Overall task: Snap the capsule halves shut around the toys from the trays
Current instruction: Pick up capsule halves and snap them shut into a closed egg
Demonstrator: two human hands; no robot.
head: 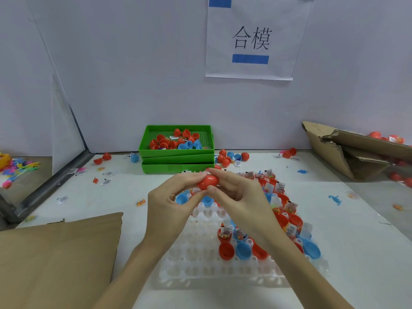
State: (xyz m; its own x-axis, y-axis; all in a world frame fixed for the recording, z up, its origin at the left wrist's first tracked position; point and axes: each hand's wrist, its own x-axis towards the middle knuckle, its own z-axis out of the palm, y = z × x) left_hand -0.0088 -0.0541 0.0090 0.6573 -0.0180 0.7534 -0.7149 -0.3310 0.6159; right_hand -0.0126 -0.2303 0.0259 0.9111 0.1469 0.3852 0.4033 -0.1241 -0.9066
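Both bare forearms reach up from the bottom edge and converge mid-frame. Left hand (172, 198) and right hand (238, 192) meet fingertip to fingertip, each pinching one end of a red capsule (207, 182), thumbs underneath, index fingers on top.

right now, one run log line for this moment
step: closing capsule | left hand: grips red capsule | right hand: grips same capsule | white tray: below hands
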